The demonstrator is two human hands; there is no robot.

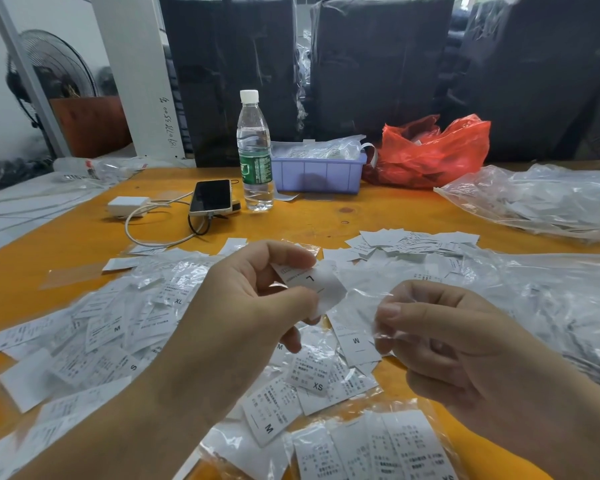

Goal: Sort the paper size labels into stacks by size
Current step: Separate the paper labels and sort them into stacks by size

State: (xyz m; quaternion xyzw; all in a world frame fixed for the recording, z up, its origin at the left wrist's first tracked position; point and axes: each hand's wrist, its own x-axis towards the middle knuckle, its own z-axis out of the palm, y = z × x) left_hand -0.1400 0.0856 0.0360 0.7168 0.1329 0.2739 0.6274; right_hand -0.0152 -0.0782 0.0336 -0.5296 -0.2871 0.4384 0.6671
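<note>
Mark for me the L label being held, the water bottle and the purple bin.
L label (314,279): head view, on its printed face beside the letter L.
Water bottle (254,140): head view, on the clear body above the green wrapper.
Purple bin (317,174): head view, on its front wall.

White labels printed black strew an orange table; red bag, lilac tray.

light: bright, even, soft shadows | glare: clear plastic bags | edges: wide-angle bowing | focus: sharp

Left hand raised, thumb and fingers pinching; right hand beside it, fingertips pinched
</note>
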